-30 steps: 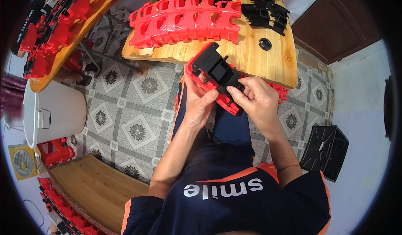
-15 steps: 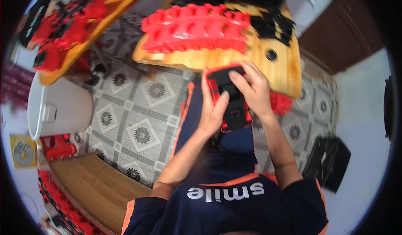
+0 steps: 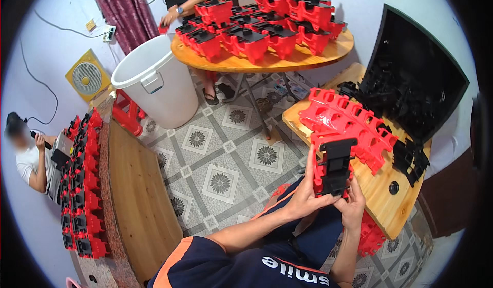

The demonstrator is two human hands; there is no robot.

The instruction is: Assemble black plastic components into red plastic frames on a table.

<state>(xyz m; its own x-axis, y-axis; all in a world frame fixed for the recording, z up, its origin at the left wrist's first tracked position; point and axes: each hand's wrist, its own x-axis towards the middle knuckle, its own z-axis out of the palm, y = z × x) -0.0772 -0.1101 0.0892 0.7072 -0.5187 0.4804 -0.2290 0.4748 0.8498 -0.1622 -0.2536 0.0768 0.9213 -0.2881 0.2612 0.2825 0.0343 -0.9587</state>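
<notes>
Both hands hold one red plastic housing with a black plastic plate (image 3: 336,165) on its face, tilted up in front of my lap. My left hand (image 3: 305,198) grips its left side and lower edge, thumb across the bottom. Fingers of my right hand (image 3: 353,206) close round the lower right corner. Just beyond the part, a row of red housings (image 3: 354,126) lies on the wooden table (image 3: 370,200). Loose black pieces (image 3: 411,162) and a black round disc (image 3: 394,187) are to its right. Behind them a large black bin (image 3: 411,77) leans with black pieces inside.
A round table (image 3: 287,67) bears several red-and-black assemblies, with a person (image 3: 192,0) behind it. A white tub (image 3: 164,93) stands left of it. Nearer left, a wooden board (image 3: 133,200) borders a row of assemblies (image 3: 84,195); another person (image 3: 38,165) sits beyond.
The view has swung left, bringing the round table and tub into fuller sight. My right hand has moved from the part's upper face to its lower corner; the part now stands more upright.
</notes>
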